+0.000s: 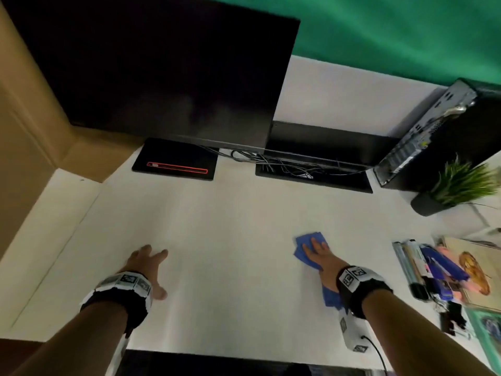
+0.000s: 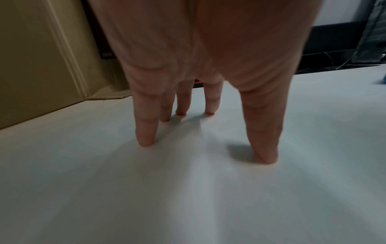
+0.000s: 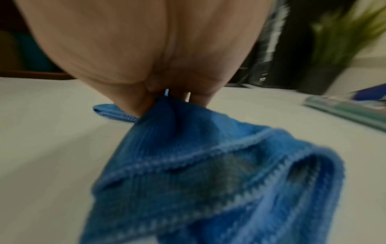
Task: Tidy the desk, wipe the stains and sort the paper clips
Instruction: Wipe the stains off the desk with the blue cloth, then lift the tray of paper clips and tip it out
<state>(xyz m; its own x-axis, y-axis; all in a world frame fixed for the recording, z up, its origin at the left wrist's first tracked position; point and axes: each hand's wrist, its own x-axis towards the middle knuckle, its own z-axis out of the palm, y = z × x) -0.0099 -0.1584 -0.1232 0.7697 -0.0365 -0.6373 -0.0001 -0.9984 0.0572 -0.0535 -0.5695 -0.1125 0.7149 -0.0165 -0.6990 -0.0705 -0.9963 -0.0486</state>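
Desk [image 1: 230, 218], white and broad, fills most of the head view, running from the near edge out to a green wall [image 1: 393, 31] at the far side. At the far left stands a large dark monitor [image 1: 162, 66], its flat black base [image 1: 174, 160] marked with a thin red outline. Left of that rises a tan cardboard box [image 1: 29, 126]. To the right of the monitor a black tray [image 1: 314, 173] holds a tangle of cables, and further right a black computer tower [image 1: 439, 131] leans in the wide-angle frame. Just in front of the tower sits a small potted plant [image 1: 458, 185] with spiky green leaves in a dark pot.

At the right edge lies a heap of stationery [image 1: 439, 270]: blue and silver items beside a printed book or card; it is too blurred to pick out paper clips.

Near the right centre of the desk lies a blue cloth [image 1: 309, 240], a ribbed microfibre one in the right wrist view [image 3: 208, 165]. The right hand [image 1: 321, 257] presses flat on it, fingers straight, with cloth showing beyond the fingertips and bunched behind the wrist.

Well apart to the left, the left hand [image 1: 147, 264] holds nothing. Its fingers [image 2: 146, 125] are spread and straight, their tips touching the bare desk surface [image 2: 188, 198], thumb out to the right.
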